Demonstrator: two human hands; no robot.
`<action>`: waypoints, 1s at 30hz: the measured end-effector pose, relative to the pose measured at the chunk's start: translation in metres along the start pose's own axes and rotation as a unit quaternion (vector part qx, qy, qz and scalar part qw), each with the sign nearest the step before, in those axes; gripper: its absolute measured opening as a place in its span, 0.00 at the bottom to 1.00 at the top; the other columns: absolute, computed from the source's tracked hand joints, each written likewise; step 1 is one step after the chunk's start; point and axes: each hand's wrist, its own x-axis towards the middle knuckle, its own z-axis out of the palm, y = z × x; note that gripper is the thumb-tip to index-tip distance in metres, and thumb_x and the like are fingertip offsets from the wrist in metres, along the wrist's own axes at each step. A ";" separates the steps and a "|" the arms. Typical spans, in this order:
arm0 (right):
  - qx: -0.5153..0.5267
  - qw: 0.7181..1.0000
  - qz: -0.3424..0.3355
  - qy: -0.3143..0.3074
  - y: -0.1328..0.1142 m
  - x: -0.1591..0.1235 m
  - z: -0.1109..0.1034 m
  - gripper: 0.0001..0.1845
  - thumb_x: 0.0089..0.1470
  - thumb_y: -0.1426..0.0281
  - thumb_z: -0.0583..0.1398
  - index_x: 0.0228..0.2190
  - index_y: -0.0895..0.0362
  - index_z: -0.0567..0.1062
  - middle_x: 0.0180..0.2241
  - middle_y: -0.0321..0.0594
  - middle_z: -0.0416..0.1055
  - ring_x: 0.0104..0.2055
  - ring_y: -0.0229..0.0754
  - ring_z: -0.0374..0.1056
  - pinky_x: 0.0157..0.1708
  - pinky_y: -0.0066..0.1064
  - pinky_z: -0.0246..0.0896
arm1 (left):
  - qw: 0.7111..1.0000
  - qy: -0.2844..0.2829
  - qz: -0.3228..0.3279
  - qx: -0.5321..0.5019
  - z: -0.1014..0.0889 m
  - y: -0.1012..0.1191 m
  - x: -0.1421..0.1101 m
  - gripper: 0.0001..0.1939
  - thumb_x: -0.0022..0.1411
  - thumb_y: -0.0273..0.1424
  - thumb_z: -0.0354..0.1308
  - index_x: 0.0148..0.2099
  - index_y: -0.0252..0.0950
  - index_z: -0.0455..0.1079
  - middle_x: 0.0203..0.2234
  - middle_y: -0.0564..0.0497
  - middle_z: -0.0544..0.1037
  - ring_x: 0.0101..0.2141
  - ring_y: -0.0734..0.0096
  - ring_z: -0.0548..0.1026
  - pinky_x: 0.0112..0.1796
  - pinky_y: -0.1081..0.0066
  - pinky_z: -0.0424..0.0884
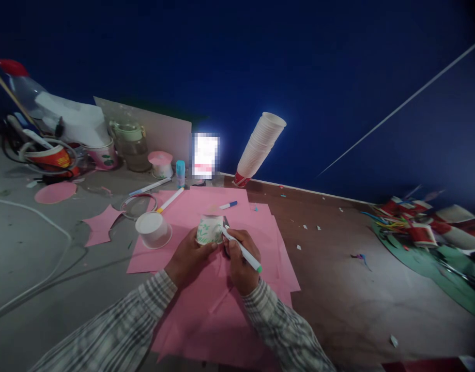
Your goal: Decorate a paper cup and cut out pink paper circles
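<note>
A blue wall (338, 93) rises behind spread pink sheets (194, 320), with a tall stack of cups (260, 147) standing beyond them. The person's left hand (190, 256) and right hand (243, 261) are to the right of an upturned white cup (152, 230); the left grips a green-patterned cup (209, 230) over the sheets, the right pinches a white marker (248, 255), its tip at that cup's side, and a blue-ended marker (228, 205) lies just beyond

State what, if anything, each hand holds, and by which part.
The left hand holds a green-marked white cup by its left side and lower edge; the right hand grips a green-ended marker near its tip.
</note>
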 end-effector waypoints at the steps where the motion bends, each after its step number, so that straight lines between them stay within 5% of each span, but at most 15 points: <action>1: 0.002 1.000 0.001 -0.001 0.000 0.000 0.000 0.11 0.60 0.69 0.53 0.39 0.55 0.74 0.32 0.41 0.72 0.33 0.43 0.72 0.32 0.37 0.69 | 1.000 0.002 0.003 0.000 0.000 -0.001 0.000 0.20 0.49 0.35 0.68 0.43 0.32 0.70 0.34 0.48 0.79 0.34 0.66 0.75 0.34 0.71 0.69; 30: -0.007 1.000 -0.026 -0.012 -0.001 0.002 0.005 0.10 0.61 0.68 0.54 0.39 0.54 0.75 0.37 0.43 0.75 0.38 0.44 0.72 0.37 0.39 0.70 | 0.998 -0.024 0.010 -0.057 -0.001 -0.010 0.001 0.20 0.51 0.34 0.68 0.45 0.33 0.69 0.34 0.50 0.78 0.36 0.66 0.74 0.39 0.69 0.70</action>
